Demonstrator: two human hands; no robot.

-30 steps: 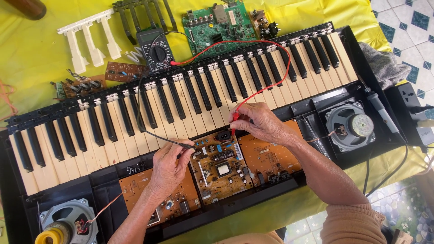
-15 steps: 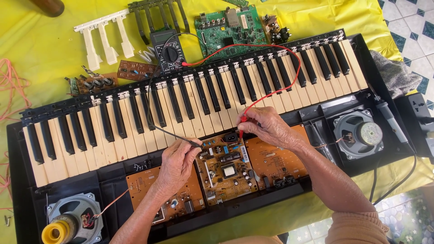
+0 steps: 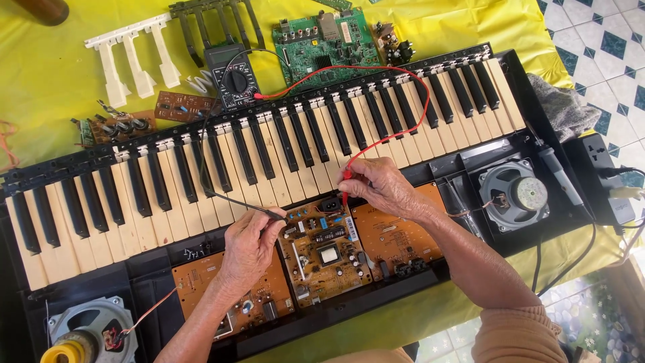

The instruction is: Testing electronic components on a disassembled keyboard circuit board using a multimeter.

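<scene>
An opened electronic keyboard (image 3: 269, 154) lies across a yellow cloth, its circuit boards bared below the keys. My left hand (image 3: 250, 249) grips a black test probe (image 3: 259, 212) whose tip rests at the left edge of the middle circuit board (image 3: 327, 252). My right hand (image 3: 379, 188) pinches a red test probe (image 3: 345, 185) pointing down at the top of the same board. Red and black leads run back over the keys to a dark multimeter (image 3: 233, 79) behind the keyboard.
A green circuit board (image 3: 326, 42) and small brown boards (image 3: 180, 105) lie behind the keys, beside loose white key pieces (image 3: 131, 57) and black ones (image 3: 208, 20). Speakers sit at the right (image 3: 514, 195) and lower left (image 3: 91, 333). A power strip (image 3: 600, 176) lies on the right.
Both hands stay on the middle board with the probes, shifting only slightly. The camera view has drifted, so everything sits a little further right and lower than a second ago.
</scene>
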